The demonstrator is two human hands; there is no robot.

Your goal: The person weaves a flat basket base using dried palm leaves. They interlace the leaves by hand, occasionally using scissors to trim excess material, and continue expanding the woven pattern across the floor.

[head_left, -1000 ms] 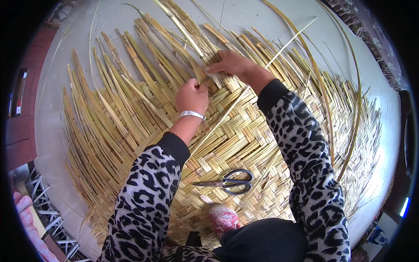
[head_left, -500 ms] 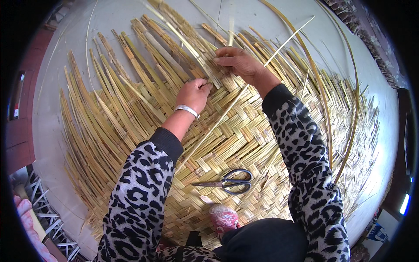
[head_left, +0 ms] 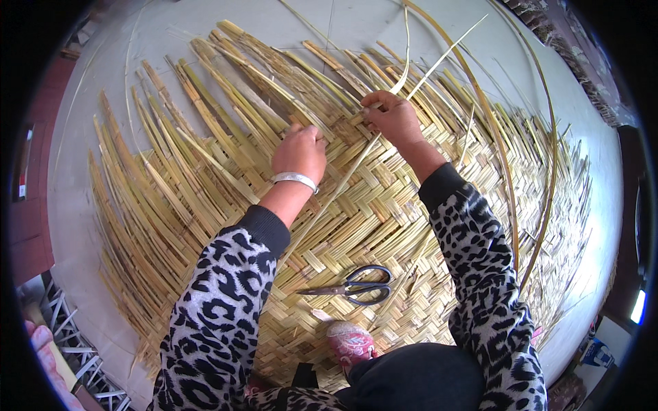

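Pale grey floor: under a straw-coloured mat of diagonally woven flat strips, loose tan ends fringing its far edge.
Right hand: apparently pinching a thin, pale, curved strip there.
Left hand: fingers curled against loose tan ends; whether gripping, cannot tell.
Weaving: strip placement, it seems; next move calls for parting neighbouring ends.
Black-handled metal scissors: lying on the mat.

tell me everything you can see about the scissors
The scissors have slim, dull metal-looking blades, which appear closed, and two large, dark loop handles. They lie flat on the woven mat, tips pointing left and handles right, just beyond the pink patterned shoe. Only the mat appears to touch them.
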